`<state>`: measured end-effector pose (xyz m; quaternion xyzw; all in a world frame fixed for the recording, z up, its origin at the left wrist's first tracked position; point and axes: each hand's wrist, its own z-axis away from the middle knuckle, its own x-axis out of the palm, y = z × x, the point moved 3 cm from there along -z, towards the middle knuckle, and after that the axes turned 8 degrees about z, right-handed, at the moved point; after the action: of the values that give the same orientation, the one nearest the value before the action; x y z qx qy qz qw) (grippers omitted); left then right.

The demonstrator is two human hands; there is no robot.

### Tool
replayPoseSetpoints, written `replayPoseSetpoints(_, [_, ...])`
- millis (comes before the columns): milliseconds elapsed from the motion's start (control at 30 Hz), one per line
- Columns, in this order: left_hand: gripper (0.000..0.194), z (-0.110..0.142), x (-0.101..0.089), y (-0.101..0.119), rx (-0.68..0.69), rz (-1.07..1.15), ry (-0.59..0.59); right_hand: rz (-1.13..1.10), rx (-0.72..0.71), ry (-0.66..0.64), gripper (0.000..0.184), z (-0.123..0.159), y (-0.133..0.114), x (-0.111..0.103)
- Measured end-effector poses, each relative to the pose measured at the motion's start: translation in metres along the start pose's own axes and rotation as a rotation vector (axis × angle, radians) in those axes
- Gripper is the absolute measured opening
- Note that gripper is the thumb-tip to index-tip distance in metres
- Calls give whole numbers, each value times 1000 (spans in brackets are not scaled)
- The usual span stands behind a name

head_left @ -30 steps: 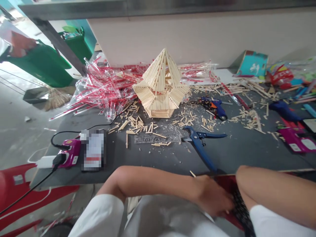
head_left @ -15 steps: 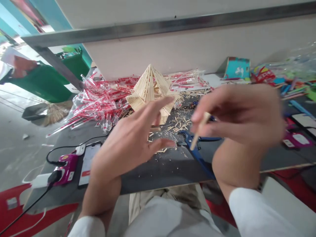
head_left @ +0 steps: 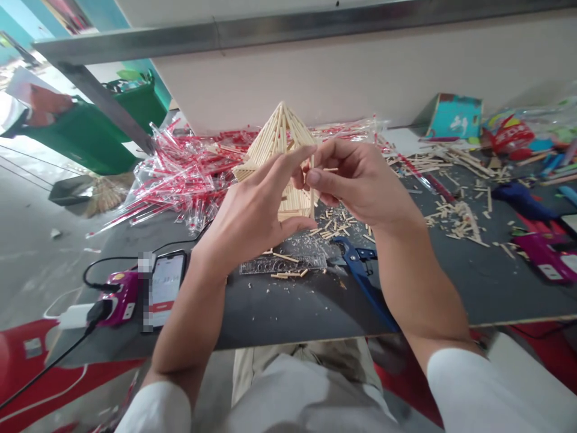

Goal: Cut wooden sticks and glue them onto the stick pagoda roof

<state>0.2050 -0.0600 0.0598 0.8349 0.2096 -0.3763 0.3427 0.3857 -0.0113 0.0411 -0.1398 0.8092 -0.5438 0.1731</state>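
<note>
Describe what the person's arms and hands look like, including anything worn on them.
The left hand and right hand are ungloved, with no ring or watch to be seen. Both forearms are bare; plain white sleeves, left and right, show at the lower edge without visible markings.

"How many hands?"
"Two; one left hand (head_left: 247, 216), one right hand (head_left: 360, 183); one stick (head_left: 312, 201) at their fingers; one stick model (head_left: 279, 132) behind."
"And on the surface (head_left: 491, 288)?"
"Two purple power blocks (head_left: 124, 294), one at the front left corner; one phone (head_left: 167, 282) beside it; one clear ruler (head_left: 311, 263) and one blue cutter (head_left: 367, 288) towards the front edge; one turquoise object (head_left: 457, 117) at the back edge."
"Green bins (head_left: 85, 138)?"
"Two, past the left edge; the loose sticks (head_left: 340, 227) defeat counting."
</note>
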Motion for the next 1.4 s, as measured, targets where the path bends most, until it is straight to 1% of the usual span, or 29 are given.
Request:
replayPoseSetpoints(133, [77,-1,1,-1,17,-6,-10,12,15,-19,32,1,-1,1])
replayPoseSetpoints(200, [74,-1,-1,-1,27,-7,-33,43,47,-60,32,5,-4,1])
replayPoseSetpoints(267, [72,0,-6,-1,31,1,-63,104,95,-65,32,12,-9,-4])
replayPoseSetpoints(333, [72,0,-12,-1,21,8,-82,153,135,-19,31,22,-13,-14])
replayPoseSetpoints(400, [74,1,-18,-4,0,16,-86,146,146,43,26,34,-15,-29])
replayPoseSetpoints(500, [77,2,-26,-9,-27,29,-56,99,134,112,16,53,-16,-51])
replayPoseSetpoints(600, [81,3,-33,-15,-44,35,-12,68,80,162,13,64,-17,-67])
replayPoseSetpoints(700, [79,5,-38,-19,-61,34,6,0,24,195,17,60,-20,-75])
replayPoseSetpoints(733, [79,6,-40,-20,-67,30,12,-34,33,190,21,57,-21,-77])
replayPoseSetpoints(833, [79,9,-45,-24,-81,30,41,-143,56,100,33,45,-20,-84])
replayPoseSetpoints(900, [79,10,-49,-29,-104,35,58,-144,72,95,36,39,-17,-92])
replayPoseSetpoints(1000, [78,11,-53,-37,-149,37,92,-72,74,196,39,35,-8,-111])
replayPoseSetpoints(1033, [78,12,-55,-40,-157,35,109,-56,51,228,37,35,-4,-118])
replayPoseSetpoints(1100, [79,12,-57,-45,-162,32,138,-15,-20,290,31,35,5,-134])
replayPoseSetpoints(1167, [78,13,-58,-50,-172,28,155,64,-33,368,25,37,18,-154])
replayPoseSetpoints(1233, [77,13,-59,-54,-185,22,172,225,85,438,25,41,35,-175])
replayPoseSetpoints(1267, [78,13,-58,-56,-191,16,178,359,194,444,27,43,45,-184])
replayPoseSetpoints(1300, [79,12,-58,-57,-194,10,183,596,367,421,32,46,55,-193])
replayPoseSetpoints(1333, [80,11,-57,-58,-195,8,180,838,558,331,39,50,66,-200])
replayPoseSetpoints(1367, [81,10,-55,-58,-193,8,169,1036,736,210,47,54,77,-205])
replayPoseSetpoints(1400, [82,9,-53,-58,-189,11,153,1163,862,118,55,57,86,-209])
